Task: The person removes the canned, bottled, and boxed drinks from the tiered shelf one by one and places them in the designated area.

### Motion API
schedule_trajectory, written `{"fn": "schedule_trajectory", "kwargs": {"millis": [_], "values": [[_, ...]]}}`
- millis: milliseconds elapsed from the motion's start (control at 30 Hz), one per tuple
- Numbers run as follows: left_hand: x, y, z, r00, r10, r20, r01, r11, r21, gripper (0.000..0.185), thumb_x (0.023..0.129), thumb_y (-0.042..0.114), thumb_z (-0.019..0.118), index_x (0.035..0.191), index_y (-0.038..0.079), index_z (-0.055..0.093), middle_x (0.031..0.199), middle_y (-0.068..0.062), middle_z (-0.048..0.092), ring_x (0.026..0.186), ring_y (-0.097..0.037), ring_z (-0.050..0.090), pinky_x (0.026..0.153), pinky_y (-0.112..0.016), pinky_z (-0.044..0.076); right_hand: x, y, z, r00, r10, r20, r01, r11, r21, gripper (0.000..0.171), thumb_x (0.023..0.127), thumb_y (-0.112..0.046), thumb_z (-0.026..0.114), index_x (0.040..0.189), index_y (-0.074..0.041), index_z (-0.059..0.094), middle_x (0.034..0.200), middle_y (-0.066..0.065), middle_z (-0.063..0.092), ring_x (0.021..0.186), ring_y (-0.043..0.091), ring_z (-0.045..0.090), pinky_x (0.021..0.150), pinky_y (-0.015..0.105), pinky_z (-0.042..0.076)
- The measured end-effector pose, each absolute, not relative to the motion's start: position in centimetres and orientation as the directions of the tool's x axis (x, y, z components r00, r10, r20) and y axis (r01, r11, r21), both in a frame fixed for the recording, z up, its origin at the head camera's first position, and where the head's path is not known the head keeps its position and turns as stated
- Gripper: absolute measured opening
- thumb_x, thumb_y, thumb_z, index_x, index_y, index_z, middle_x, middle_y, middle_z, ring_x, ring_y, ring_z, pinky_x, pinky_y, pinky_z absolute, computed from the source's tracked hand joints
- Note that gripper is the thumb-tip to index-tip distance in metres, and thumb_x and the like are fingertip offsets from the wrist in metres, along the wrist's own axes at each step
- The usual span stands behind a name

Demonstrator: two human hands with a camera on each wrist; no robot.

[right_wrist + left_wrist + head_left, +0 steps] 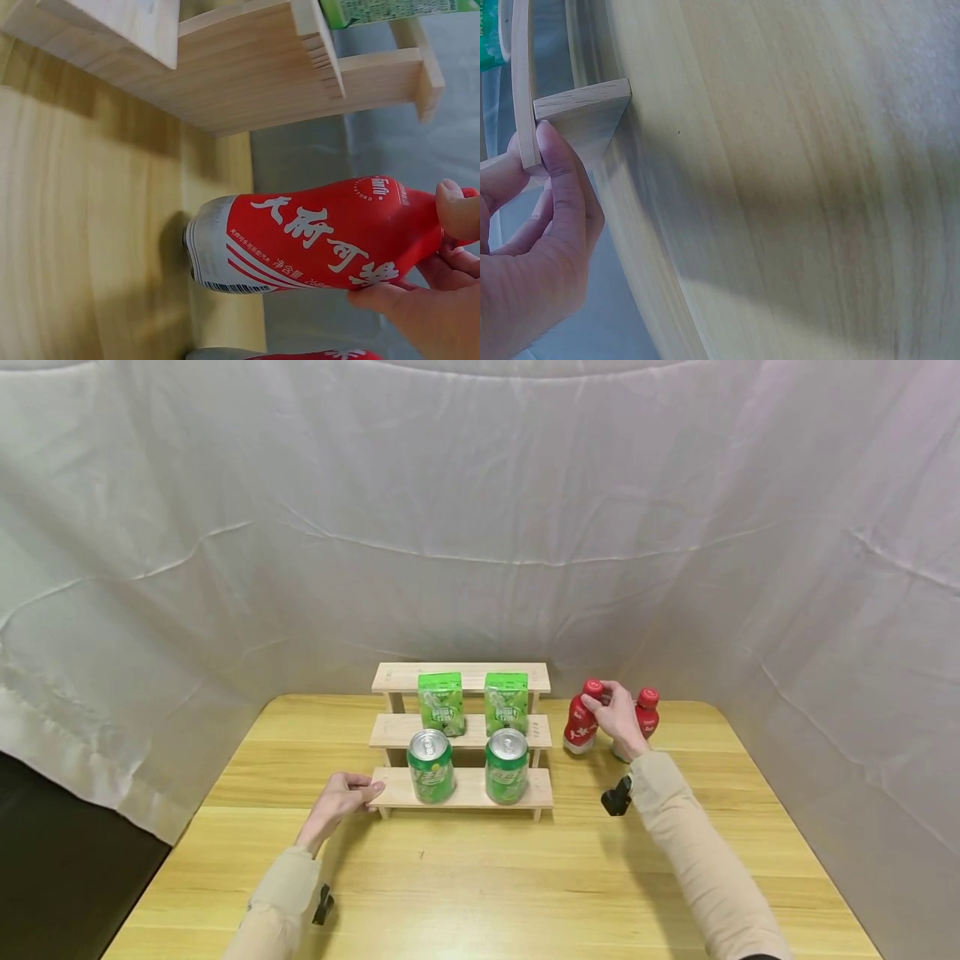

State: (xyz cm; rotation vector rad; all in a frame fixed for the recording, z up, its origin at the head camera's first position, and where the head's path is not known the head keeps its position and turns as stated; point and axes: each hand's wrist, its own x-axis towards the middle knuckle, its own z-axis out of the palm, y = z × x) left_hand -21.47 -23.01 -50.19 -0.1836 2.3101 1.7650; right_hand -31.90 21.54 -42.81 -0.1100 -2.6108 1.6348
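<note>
staged recording booth, white cloth backdrop (480,510)

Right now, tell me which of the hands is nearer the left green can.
Left. The left hand holds the rack's bottom step beside the left green can; the right hand grips a red bottle beyond the rack.

A pale, straw-coloured wooden table (480,877) is showing fine lengthwise grain streaks. On it a lighter, cream-toned three-step wooden rack (461,677) is displaying two bright green cartons (442,702) printed with white lettering, and two green drink cans (431,766) with silver tops and yellowish markings. A red plastic bottle (315,244) is wearing a label with large white characters, white stripes, a grey-white base band and a barcode; its cap is red, as is that of a second red bottle (645,713). Beige sleeves (697,852) are covering both arms. A creased off-white cloth backdrop (480,510) is hanging behind.
</note>
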Motion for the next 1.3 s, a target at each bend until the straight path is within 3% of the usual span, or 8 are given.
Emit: {"fn": "schedule_trajectory", "kwargs": {"millis": [767, 933, 1167, 1300], "values": [[-21.3, -23.0, -50.2, -0.967, 0.046, -0.25, -0.227, 0.284, 0.932, 0.04, 0.099, 0.007, 0.062, 0.122, -0.024, 0.052, 0.096, -0.016, 0.069, 0.072, -0.011, 0.065, 0.077, -0.029, 0.065, -31.9, 21.8, -43.3, -0.998, 0.066, -0.01, 0.038, 0.429, -0.903, 0.059, 0.102, -0.011, 0.056, 0.152, 0.008, 0.029, 0.153, 0.032, 0.04, 0.144, 0.043, 0.039, 0.123, 0.054, 0.036], [-21.3, -23.0, -50.0, -0.967, 0.035, -0.252, -0.231, 0.298, 0.926, 0.044, 0.099, 0.009, 0.062, 0.124, -0.025, 0.049, 0.1, -0.022, 0.069, 0.074, -0.011, 0.065, 0.075, -0.027, 0.064, -31.7, 21.7, -42.3, -0.997, 0.024, 0.073, -0.053, 0.481, -0.875, 0.067, 0.1, -0.02, 0.063, 0.154, 0.0, 0.03, 0.158, 0.026, 0.037, 0.148, 0.041, 0.034, 0.126, 0.056, 0.029], [-21.3, -23.0, -50.1, -0.968, 0.038, -0.247, -0.224, 0.302, 0.926, 0.045, 0.099, 0.009, 0.062, 0.124, -0.025, 0.048, 0.1, -0.023, 0.068, 0.074, -0.011, 0.065, 0.075, -0.028, 0.064, -30.7, 19.8, -40.3, -0.98, -0.046, 0.195, -0.192, 0.482, -0.855, 0.062, 0.097, -0.036, 0.067, 0.148, -0.009, 0.043, 0.158, 0.017, 0.04, 0.15, 0.036, 0.03, 0.124, 0.061, 0.027], [-21.2, -22.9, -50.2, -0.969, 0.041, -0.244, -0.222, 0.296, 0.929, 0.044, 0.099, 0.009, 0.062, 0.124, -0.025, 0.049, 0.1, -0.021, 0.068, 0.074, -0.01, 0.065, 0.074, -0.026, 0.064, -30.3, 18.3, -39.4, -0.966, -0.123, 0.226, -0.257, 0.47, -0.844, 0.059, 0.097, -0.035, 0.067, 0.146, -0.01, 0.046, 0.156, 0.015, 0.043, 0.151, 0.034, 0.031, 0.125, 0.061, 0.025]]}}
